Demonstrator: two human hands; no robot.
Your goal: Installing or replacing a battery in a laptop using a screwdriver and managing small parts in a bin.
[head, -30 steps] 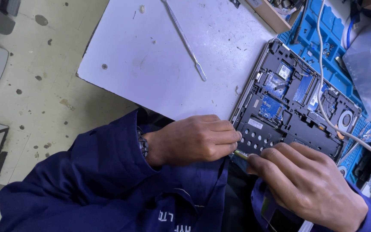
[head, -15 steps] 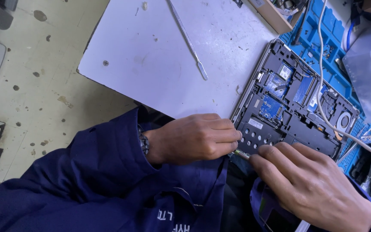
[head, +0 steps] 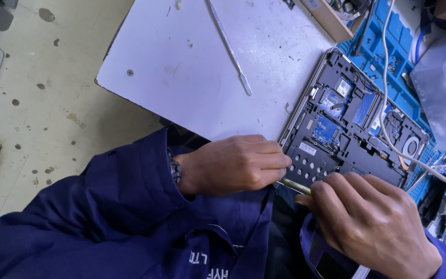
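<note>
Head view, both hands [head: 233, 165] gripping screwdriver [head: 296, 186], laptop [head: 347, 129]

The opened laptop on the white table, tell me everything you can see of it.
The laptop lies bottom up with its cover off, on the white table and partly on a blue mat. A black frame with a silvery edge holds blue boards, a round fan and a perforated black panel. A white cable crosses it. The left hand rests at its near edge; the right hand holds a thin tool to it.

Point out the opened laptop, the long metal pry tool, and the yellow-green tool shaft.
opened laptop [head: 336, 129], head view, exposed board.
metal pry tool [head: 228, 46], head view, mid-shaft.
yellow-green tool shaft [head: 296, 186], head view, bare stretch between hands.
</note>
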